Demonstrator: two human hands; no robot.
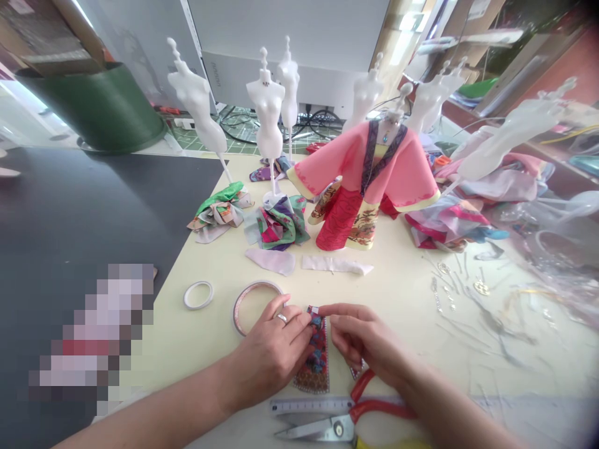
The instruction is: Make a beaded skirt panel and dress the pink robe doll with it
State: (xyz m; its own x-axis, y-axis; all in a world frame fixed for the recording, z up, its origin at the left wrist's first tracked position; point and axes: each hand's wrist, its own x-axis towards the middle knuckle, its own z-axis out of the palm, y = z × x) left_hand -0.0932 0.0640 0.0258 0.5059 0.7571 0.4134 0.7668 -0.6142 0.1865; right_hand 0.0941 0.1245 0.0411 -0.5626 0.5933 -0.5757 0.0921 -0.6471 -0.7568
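Note:
A narrow patterned fabric piece [319, 352], dark red and blue with a dotted edge, lies flat on the table. My left hand [281, 346], with a ring on one finger, rests on its left side, fingers stretched out and pressing down. At the top edge of the fabric is a small white strip [314, 309]. My right hand [358, 333] touches this strip with its index fingertip; the thumb is close by and the other fingers are curled, so what lies inside them is hidden. Under that hand, part of another dotted-edge piece [356, 369] shows.
Red-handled scissors [339, 429] and a ruler [311, 406] lie in front. Beyond my left hand are a large tape roll [238, 304] and a smaller one [198, 295]. A doll form in a pink robe [346, 149], white doll forms [266, 112] and fabric scraps [283, 227] stand behind.

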